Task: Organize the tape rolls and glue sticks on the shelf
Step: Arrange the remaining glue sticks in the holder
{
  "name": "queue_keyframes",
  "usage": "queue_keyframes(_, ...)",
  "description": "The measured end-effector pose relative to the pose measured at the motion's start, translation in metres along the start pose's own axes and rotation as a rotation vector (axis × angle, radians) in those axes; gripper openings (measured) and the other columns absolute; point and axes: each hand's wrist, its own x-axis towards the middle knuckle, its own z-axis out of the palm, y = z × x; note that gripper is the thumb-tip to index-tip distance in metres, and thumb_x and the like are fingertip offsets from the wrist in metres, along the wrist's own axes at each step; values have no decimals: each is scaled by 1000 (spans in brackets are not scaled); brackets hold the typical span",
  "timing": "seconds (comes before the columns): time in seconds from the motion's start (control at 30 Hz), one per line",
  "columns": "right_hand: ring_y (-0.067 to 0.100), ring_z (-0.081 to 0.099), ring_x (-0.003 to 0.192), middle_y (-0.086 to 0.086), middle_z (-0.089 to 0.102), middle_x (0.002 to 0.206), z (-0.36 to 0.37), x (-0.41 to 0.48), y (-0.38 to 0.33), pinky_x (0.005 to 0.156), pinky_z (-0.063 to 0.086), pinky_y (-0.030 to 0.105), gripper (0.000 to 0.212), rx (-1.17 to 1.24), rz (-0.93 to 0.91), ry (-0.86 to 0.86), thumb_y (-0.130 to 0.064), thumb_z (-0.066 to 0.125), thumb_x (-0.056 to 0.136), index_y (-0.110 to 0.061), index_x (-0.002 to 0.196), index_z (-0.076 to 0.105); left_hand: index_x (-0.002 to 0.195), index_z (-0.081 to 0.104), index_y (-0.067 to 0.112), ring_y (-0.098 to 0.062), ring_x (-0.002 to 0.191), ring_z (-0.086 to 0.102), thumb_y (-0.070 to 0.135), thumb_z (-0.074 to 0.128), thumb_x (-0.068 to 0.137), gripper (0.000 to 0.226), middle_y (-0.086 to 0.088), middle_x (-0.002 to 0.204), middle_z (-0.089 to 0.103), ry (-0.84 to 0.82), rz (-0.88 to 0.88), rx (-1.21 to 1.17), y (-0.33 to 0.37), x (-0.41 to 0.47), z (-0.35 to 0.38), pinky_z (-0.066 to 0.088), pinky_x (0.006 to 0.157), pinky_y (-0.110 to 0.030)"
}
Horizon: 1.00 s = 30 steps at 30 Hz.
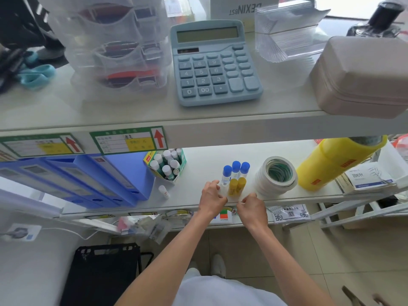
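Observation:
On the lower shelf [198, 164] three blue-capped glue sticks [235, 170] stand upright in a row. Two yellow glue sticks [236, 186] stand just in front of them. My left hand [212, 198] rests at the left of this group, fingers curled against the clear body of the leftmost stick. My right hand [251, 207] is at the shelf's front edge, right of the yellow sticks, fingers curled; whether it holds anything is hidden. A stack of white tape rolls [276, 177] sits to the right. A green box of white-capped glue sticks [167, 165] stands left, with one loose stick [163, 191] lying before it.
Blue file boxes [92, 180] fill the shelf's left side. A yellow bottle [335, 160] lies on the right beside paper packets [366, 178]. The upper shelf carries a blue calculator [212, 62], clear drawers [119, 51], a beige case [364, 78] and clear plastic trays [287, 32].

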Motion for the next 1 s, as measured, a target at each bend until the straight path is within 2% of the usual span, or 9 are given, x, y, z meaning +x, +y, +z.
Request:
queue_keyframes(0.1,26,67,67,6,67,72,5,-5,-16,64,59,37,12,-116,-36,-187,-21,61,84,-11,79,64,134,53,13,-19,97,62,12,72,81,57,-7,116,54,-6,-6,0,-1,-11,-16,54,81,-22)
queue_keyframes(0.2,20,73,64,6,74,71,12,-10,-42,70,64,39,18,-183,-152,-389,-22,62,87,-9,79,71,117,63,17,-13,76,64,17,71,79,38,-2,104,56,176,24,24,-10,-27,-55,58,75,-32)
queue_keyframes(0.33,21,74,65,8,76,79,23,-14,-83,69,63,38,16,-103,-339,-396,-22,60,91,-11,92,72,99,63,19,-14,73,57,21,76,80,24,2,93,53,528,17,78,-31,-47,-125,52,63,-25)
queue_keyframes(0.4,21,73,66,10,74,87,29,-17,-100,64,62,35,15,-80,-392,-388,-23,60,91,-16,99,69,100,60,20,-14,75,55,28,78,80,28,3,91,53,579,-27,110,-47,-51,-153,46,61,-24)
queue_keyframes(0.5,19,73,60,11,72,90,40,-21,-113,55,61,32,17,-52,-421,-421,-21,59,91,-15,106,66,110,57,23,-15,78,57,38,78,79,40,4,89,57,462,-84,207,-67,-46,-164,47,59,-27)
queue_keyframes(0.57,16,71,64,11,73,95,46,-26,-117,67,62,34,21,-70,-435,-430,-22,60,92,-15,110,66,112,59,21,-20,84,60,37,76,81,38,-1,92,60,373,-134,248,-77,-38,-154,52,64,-32)
queue_keyframes(0.67,18,73,68,11,73,96,52,-32,-113,74,63,38,20,-76,-422,-490,-23,62,93,-14,111,65,95,64,12,-30,90,63,32,69,87,22,-7,94,63,292,-186,210,-83,-28,-135,52,70,-36)
queue_keyframes(0.77,23,74,75,12,74,99,48,-32,-101,77,63,42,20,-65,-381,-496,-24,61,91,-15,107,67,84,62,12,-25,83,61,32,67,90,22,-4,88,62,265,-108,175,-71,-27,-115,51,68,-35)
queue_keyframes(1.0,23,72,79,0,70,90,25,-31,-58,77,62,44,12,-40,-249,-490,-25,60,89,-18,97,66,100,66,16,-21,81,64,39,62,92,24,-1,96,61,80,113,192,-11,-17,-47,55,74,-36)
